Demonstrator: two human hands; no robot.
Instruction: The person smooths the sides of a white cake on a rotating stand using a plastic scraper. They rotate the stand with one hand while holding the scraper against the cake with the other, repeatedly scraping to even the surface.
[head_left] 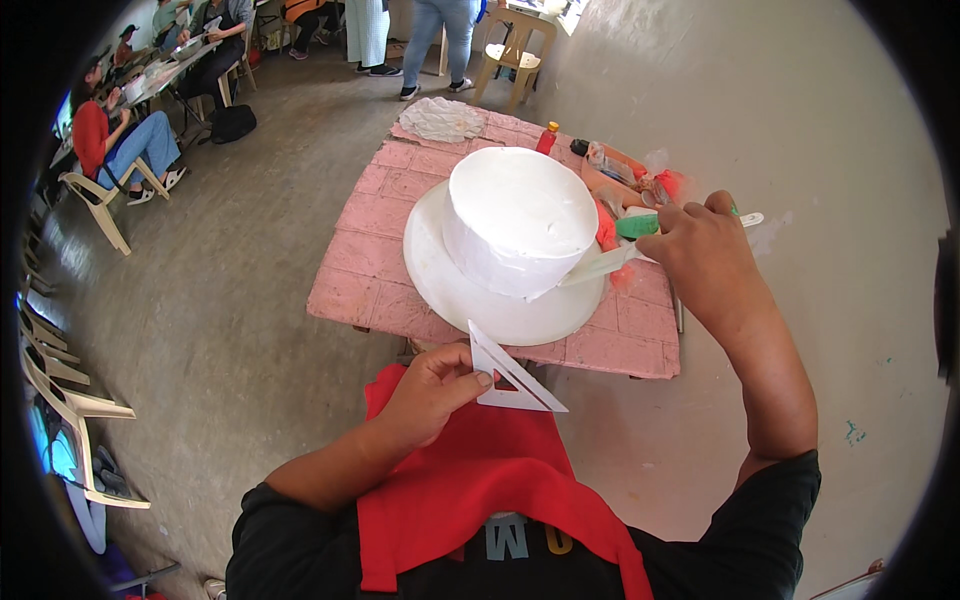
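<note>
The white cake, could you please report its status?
Left hand holding white triangle. Right hand holding spatula beside cake, contact unclear. Cake on round stand. Clutter right of cake.

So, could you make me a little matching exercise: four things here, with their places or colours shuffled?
1. Triangle ruler
2. White cylinder
3. Small bottle
4. Crumpled sheet

A. Far left corner of the pink table
B. On the round white board
C. Held in the left hand
D. Red, with a yellow cap

Pairs: 1-C, 2-B, 3-D, 4-A
</note>
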